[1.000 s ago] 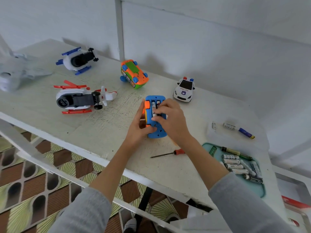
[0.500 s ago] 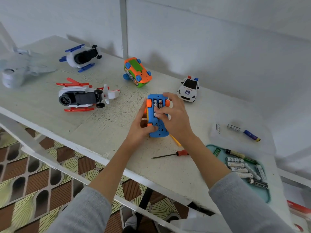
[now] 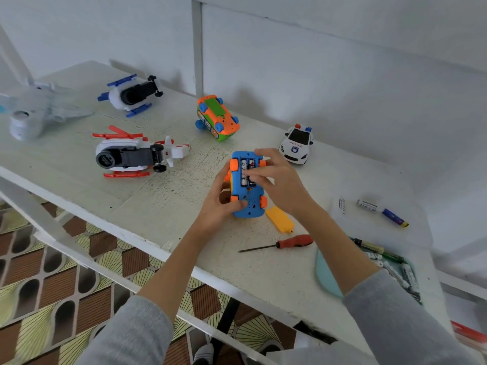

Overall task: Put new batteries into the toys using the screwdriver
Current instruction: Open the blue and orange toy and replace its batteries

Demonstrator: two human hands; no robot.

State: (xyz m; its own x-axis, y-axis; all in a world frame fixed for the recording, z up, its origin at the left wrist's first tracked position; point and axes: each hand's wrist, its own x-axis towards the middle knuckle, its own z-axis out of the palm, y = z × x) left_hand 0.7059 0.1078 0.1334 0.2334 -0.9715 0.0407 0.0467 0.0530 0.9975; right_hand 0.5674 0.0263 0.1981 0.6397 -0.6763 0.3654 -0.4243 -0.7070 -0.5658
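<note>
Batteries are going into the blue car (image 3: 247, 204), lying belly-up on the table (image 3: 131, 191). I'm gripping it with my left hand (image 3: 218, 204); my right hand (image 3: 276, 177) is pressing curled fingertips on the cells (image 3: 247, 169). Next, I judge, I'm needing the yellow cover (image 3: 279, 219), then the screwdriver (image 3: 276, 245).

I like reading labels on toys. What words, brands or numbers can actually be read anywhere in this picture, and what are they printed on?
"POLICE": on the hood of the white toy police car, above a shield badge.
Print on the batteries in the blue toy car: too blurred to read.
Print on the loose battery and on the batteries in the teal tray: too small to read.
Print on the clear plastic sheet: unreadable.
</note>
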